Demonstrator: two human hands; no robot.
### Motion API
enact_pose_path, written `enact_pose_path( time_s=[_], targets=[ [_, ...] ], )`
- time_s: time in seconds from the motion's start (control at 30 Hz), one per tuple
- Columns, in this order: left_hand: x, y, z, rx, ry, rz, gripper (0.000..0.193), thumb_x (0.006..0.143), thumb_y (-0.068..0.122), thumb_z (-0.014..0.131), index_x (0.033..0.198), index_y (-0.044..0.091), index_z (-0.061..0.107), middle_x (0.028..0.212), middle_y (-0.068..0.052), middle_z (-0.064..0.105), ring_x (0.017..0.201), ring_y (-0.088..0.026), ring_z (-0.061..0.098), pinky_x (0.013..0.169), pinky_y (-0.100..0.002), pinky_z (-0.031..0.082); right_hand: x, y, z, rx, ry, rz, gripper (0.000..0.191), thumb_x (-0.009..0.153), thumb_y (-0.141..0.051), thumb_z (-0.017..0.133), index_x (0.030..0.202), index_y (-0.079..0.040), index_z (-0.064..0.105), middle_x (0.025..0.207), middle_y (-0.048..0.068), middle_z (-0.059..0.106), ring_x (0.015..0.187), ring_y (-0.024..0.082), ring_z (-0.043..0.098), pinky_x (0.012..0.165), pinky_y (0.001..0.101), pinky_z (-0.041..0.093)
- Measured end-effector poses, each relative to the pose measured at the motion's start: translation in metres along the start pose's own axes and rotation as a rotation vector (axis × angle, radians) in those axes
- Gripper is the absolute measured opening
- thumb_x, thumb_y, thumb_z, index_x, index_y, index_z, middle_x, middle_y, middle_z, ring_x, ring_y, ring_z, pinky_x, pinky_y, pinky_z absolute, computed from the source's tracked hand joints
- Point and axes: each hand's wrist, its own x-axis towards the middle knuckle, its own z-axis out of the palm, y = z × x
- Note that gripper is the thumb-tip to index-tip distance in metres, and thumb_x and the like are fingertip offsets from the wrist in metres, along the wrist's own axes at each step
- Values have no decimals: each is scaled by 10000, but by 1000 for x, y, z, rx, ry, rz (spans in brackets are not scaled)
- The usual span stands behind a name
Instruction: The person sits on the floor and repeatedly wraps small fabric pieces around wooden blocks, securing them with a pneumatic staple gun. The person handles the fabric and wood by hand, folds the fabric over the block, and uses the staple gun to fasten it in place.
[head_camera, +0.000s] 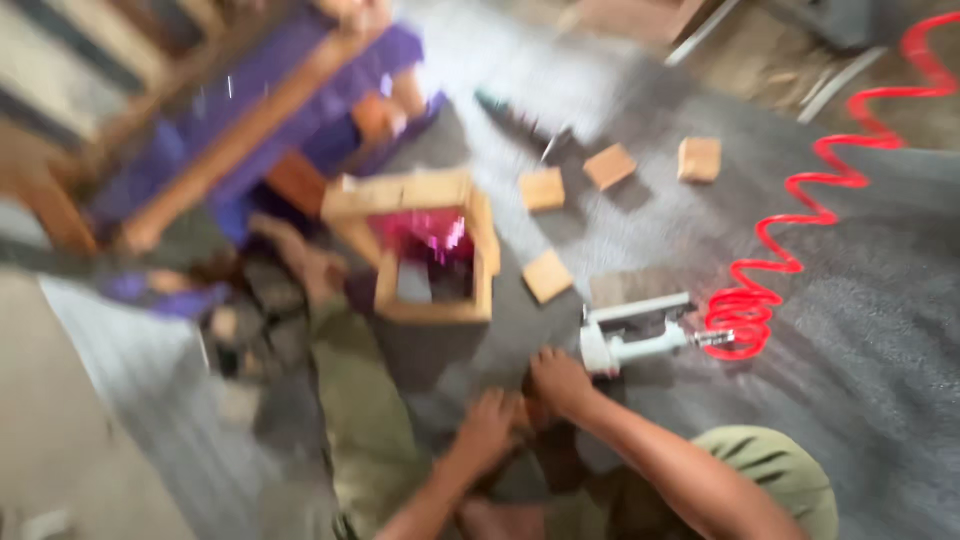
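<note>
A grey carpet (880, 300) covers the floor beneath and all around both hands, and the whole view is blurred. Up and to the left of the hands lies a long wooden frame with purple cloth (250, 110). Closer, just above the left hand, stands a small open wooden box (430, 250) with something pink inside it. To the right of the right hand a red coiled hose (800, 215) winds away across the carpet, its near end joined to a white nail gun (635, 335) that lies just beside the right hand. Four small wooden blocks (548, 275) lie scattered above the hands, the nearest one just past the box. The right hand (558, 380) rests low on the carpet with its fingers curled, near the gun but apart from it; whether it grips anything I cannot tell. The left hand (488, 430) sits right beside it, touching or nearly so, fingers bent downward, its hold hidden by blur.
</note>
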Motion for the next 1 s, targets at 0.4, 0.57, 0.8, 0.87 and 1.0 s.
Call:
enact_pose_path(
  time_s=[0.4,0.57,0.8,0.87,1.0],
  targets=[
    [-19,1,11,-41,48,-7,754,804,285,815,1388,-71,497,1464,-296,464,1356,-477,409,1100,-557,353,0,-16,-8,227,-174,81,204,862,-134,627,1034,-32,670,986,233,729,977,451,687,859,541,541],
    [-19,9,7,-11,67,-14,727,817,269,817,1421,-13,525,1506,-260,458,1401,-464,377,1112,-561,316,2,-17,-23,305,-282,189,235,842,-185,677,1023,-36,670,976,243,714,959,450,684,808,546,555],
    [-18,3,12,19,60,-90,702,760,292,826,1337,-14,570,1563,-249,404,1473,-452,293,1176,-599,249,-5,-18,-11,188,-300,89,236,831,-255,688,942,-49,724,961,204,721,960,423,680,820,519,548],
    [-18,0,11,122,85,-93,573,743,260,830,1205,-23,642,1609,-273,349,1505,-471,227,1170,-643,185,-5,-22,-12,239,-205,-79,250,770,-259,708,918,-58,717,938,183,720,950,413,659,817,504,534],
    [-14,-6,12,118,160,-110,459,737,226,741,1135,0,717,1578,-242,415,1536,-404,244,1198,-669,151,-2,-23,-20,126,-150,-394,216,756,-223,661,902,-68,696,936,144,714,970,387,624,835,471,516]
  ],
)
